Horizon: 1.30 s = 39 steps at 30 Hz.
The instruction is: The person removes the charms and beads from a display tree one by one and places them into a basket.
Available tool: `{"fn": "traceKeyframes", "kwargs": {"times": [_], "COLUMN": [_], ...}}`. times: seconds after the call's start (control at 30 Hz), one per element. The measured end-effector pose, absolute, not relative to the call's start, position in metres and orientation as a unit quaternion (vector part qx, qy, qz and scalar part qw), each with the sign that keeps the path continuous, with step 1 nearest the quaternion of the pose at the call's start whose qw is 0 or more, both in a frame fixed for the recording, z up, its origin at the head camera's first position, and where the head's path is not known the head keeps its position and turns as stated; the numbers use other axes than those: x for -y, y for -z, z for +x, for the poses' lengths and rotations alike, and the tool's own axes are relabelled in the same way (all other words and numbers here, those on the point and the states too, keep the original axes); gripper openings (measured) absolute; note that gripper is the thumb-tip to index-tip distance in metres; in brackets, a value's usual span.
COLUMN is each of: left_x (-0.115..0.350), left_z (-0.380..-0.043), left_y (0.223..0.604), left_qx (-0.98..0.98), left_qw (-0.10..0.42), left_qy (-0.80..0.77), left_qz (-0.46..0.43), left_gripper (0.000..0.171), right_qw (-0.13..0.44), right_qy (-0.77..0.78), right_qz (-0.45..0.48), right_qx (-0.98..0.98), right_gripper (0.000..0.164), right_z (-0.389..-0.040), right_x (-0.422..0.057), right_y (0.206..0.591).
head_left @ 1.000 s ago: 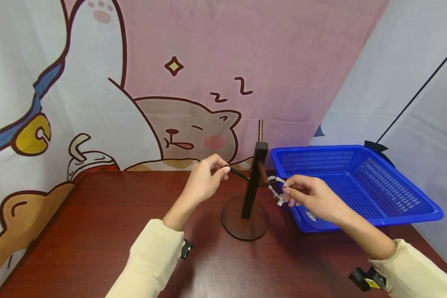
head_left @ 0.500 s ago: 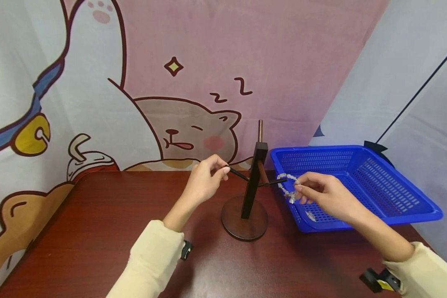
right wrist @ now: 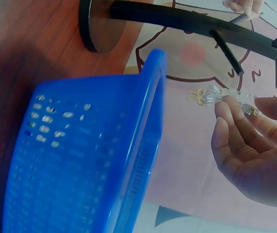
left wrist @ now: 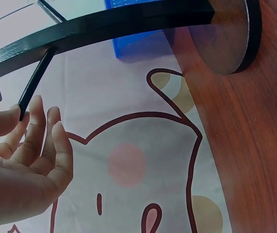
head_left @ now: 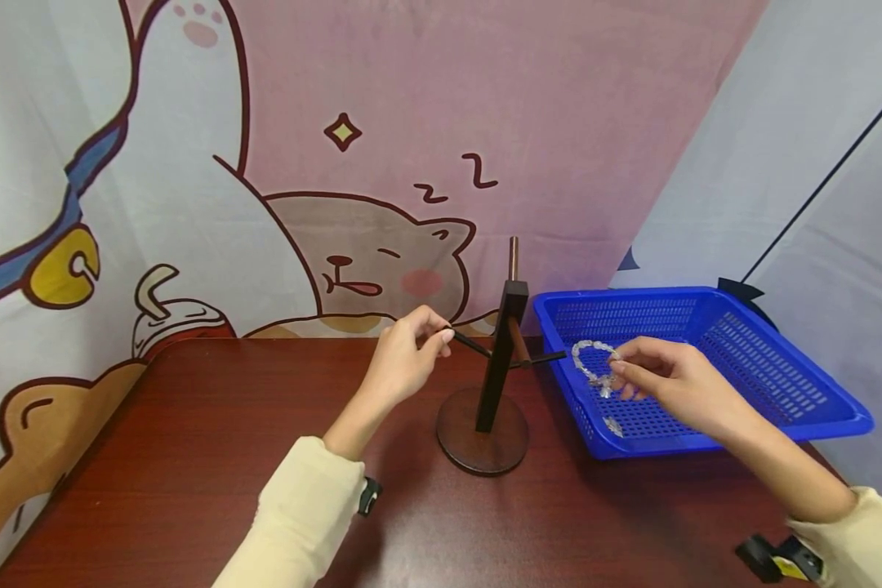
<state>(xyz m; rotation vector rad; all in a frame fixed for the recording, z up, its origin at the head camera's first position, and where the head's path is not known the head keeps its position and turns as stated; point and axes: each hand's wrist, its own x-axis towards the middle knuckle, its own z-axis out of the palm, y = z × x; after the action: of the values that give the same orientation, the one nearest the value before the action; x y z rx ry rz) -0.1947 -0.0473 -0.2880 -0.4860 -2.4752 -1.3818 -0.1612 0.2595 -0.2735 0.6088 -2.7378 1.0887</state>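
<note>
A dark wooden display stand [head_left: 496, 359] with a round base rises from the table, short pegs sticking out of its post. My left hand [head_left: 407, 351] pinches the end of its left peg [left wrist: 35, 83] between thumb and fingers. Between thumb and fingertips, my right hand [head_left: 676, 380] holds a clear beaded bracelet [head_left: 582, 362], which hangs over the near left part of the blue basket. A gap separates the bracelet from the tip of the right peg [head_left: 547, 358]. Small charms dangle from the bracelet; in the right wrist view a gold-coloured piece [right wrist: 196, 96] shows at its end.
The blue plastic basket [head_left: 801, 434] stands right of the stand, close to it. Another clear beaded piece [head_left: 613, 427] lies in its near left corner. A printed cloth [head_left: 595, 147] hangs behind the reddish-brown table [head_left: 213, 457].
My right hand has drawn the bracelet rightward off the right peg, which now shows bare, and has carried it over the basket. The left hand keeps its place on the left peg.
</note>
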Motion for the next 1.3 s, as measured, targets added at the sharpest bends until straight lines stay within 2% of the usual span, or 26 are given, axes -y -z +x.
{"fn": "traceKeyframes", "kwargs": {"times": [0.47,0.93,1.3], "left_x": [0.048,0.048,0.060], "left_z": [-0.195,-0.195,-0.197], "left_y": [0.289,0.289,0.292], "left_qx": [0.847,0.847,0.856], "left_qw": [0.131,0.130,0.132], "left_qy": [0.488,0.489,0.469], "left_qz": [-0.167,-0.164,-0.174], "left_gripper": [0.004,0.005,0.012], "right_qw": [0.071,0.024,0.009], "right_qy": [-0.323,-0.320,-0.319], "right_qz": [0.155,0.137,0.121], "right_qx": [0.931,0.937,0.940], "right_gripper": [0.014,0.015,0.021], "right_z": [-0.160,-0.165,-0.167], "right_x": [-0.288,-0.302,-0.302], "right_y": [0.286,0.309,0.300]}}
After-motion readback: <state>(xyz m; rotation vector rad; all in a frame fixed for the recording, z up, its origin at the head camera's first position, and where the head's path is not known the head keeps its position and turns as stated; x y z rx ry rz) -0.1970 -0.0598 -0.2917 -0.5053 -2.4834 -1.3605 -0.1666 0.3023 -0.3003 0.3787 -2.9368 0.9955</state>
